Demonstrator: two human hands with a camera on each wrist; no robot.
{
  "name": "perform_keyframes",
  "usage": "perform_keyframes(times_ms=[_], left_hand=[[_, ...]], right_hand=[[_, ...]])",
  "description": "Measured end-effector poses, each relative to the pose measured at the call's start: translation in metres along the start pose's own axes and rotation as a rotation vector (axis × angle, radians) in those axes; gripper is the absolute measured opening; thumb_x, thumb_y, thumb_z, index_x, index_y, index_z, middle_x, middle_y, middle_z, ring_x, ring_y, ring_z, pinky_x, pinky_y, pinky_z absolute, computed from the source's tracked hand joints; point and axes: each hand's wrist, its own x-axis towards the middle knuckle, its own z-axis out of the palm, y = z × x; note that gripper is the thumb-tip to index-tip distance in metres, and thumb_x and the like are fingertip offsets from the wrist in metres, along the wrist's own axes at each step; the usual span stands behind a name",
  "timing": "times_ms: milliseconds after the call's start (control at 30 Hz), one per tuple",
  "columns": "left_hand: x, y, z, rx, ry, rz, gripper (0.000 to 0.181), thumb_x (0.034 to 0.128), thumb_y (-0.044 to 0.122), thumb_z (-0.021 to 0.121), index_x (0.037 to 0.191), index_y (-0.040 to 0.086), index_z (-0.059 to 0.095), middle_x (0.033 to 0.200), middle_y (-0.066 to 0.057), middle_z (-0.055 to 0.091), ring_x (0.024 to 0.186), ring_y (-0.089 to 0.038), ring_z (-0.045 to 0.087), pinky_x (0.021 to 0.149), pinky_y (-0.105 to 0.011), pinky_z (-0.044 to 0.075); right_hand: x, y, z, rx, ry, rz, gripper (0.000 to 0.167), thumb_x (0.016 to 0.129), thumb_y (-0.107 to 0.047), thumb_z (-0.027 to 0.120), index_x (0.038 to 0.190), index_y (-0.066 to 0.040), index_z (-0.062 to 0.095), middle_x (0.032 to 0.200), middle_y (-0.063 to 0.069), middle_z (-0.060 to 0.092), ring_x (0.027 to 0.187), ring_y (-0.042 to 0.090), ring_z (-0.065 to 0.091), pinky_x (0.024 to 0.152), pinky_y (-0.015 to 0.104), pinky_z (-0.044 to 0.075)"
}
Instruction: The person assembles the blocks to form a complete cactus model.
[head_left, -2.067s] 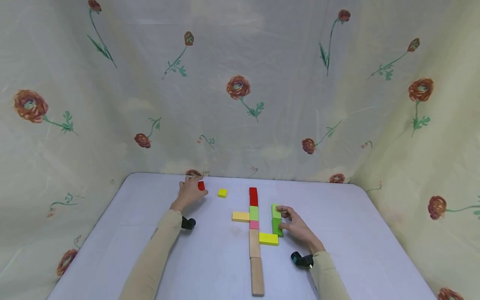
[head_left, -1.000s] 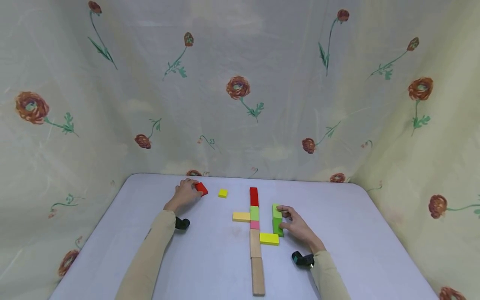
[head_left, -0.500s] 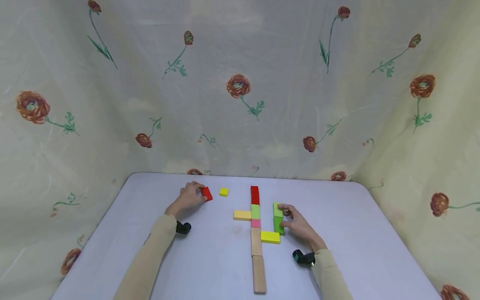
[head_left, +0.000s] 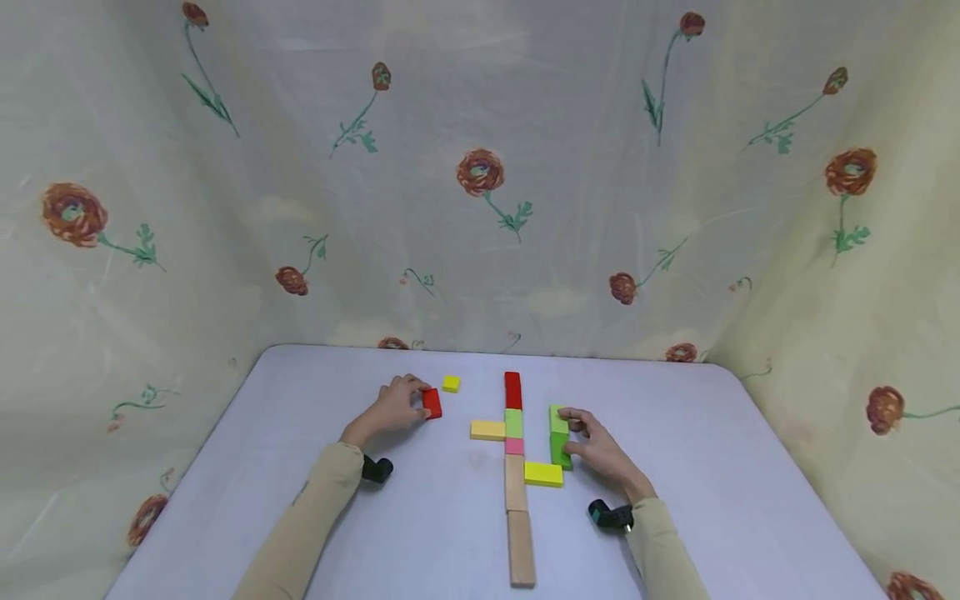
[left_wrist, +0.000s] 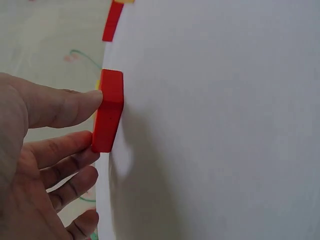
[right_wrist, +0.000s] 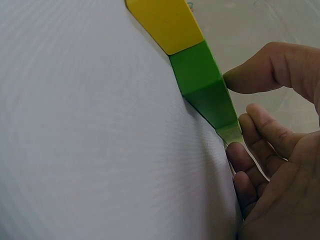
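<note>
My left hand [head_left: 396, 405] pinches a red block [head_left: 432, 403] between thumb and fingertips, left of a line of blocks. In the left wrist view the thumb touches that red block [left_wrist: 111, 100] near one end, and the index finger [left_wrist: 67, 147] reaches its other end. On the right side, my right hand [head_left: 600, 446] rests its fingertips on a light green block [head_left: 558, 418] and its thumb against a dark green block [head_left: 561, 452]. The two green blocks stand end to end. From the right wrist, the thumb [right_wrist: 255, 77] meets the dark green block's side [right_wrist: 202, 75].
The line runs from a red block [head_left: 513, 390] through light green [head_left: 513, 422] and pink [head_left: 514, 446] blocks to two wooden blocks [head_left: 519, 533]. A pale yellow block [head_left: 487, 430] and a yellow block [head_left: 543, 474] branch off. A small yellow block [head_left: 451, 383] lies behind.
My left hand has drawn the red block from the far left toward the right and nearer, past the small yellow block. My right hand stays at the green blocks.
</note>
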Motion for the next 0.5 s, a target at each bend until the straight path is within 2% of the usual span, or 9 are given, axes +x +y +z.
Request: perform_keyframes(times_ms=[133,333,500], left_hand=[[-0.002,0.011,0.005,0.006,-0.025,0.024,0.046,0.0869,0.023,0.069,0.130,0.009,0.058,0.134,-0.012,0.051,0.120,-0.028,0.044,0.101,-0.050,0.035],[-0.002,0.025,0.015,0.005,-0.023,0.047,0.047,0.0879,0.023,0.068,0.132,0.010,0.057,0.136,-0.012,0.050,0.124,-0.028,0.043,0.103,-0.051,0.034],[0.002,0.031,0.020,-0.020,-0.015,0.069,0.048,0.0884,0.025,0.068,0.134,0.013,0.057,0.137,-0.012,0.050,0.125,-0.030,0.043,0.106,-0.059,0.031]], right_hand=[[-0.001,0.000,0.001,-0.005,0.000,0.009,0.062,0.083,-0.009,0.065,0.140,-0.015,0.043,0.138,0.011,0.046,0.126,0.031,0.040,0.107,0.057,0.032],[-0.002,0.000,0.002,-0.011,0.001,0.003,0.062,0.082,-0.008,0.065,0.140,-0.014,0.043,0.138,0.011,0.045,0.125,0.031,0.040,0.106,0.057,0.032],[-0.003,-0.003,-0.001,-0.006,-0.008,-0.015,0.061,0.083,-0.008,0.065,0.140,-0.013,0.043,0.140,0.010,0.045,0.125,0.030,0.040,0.106,0.055,0.032]])
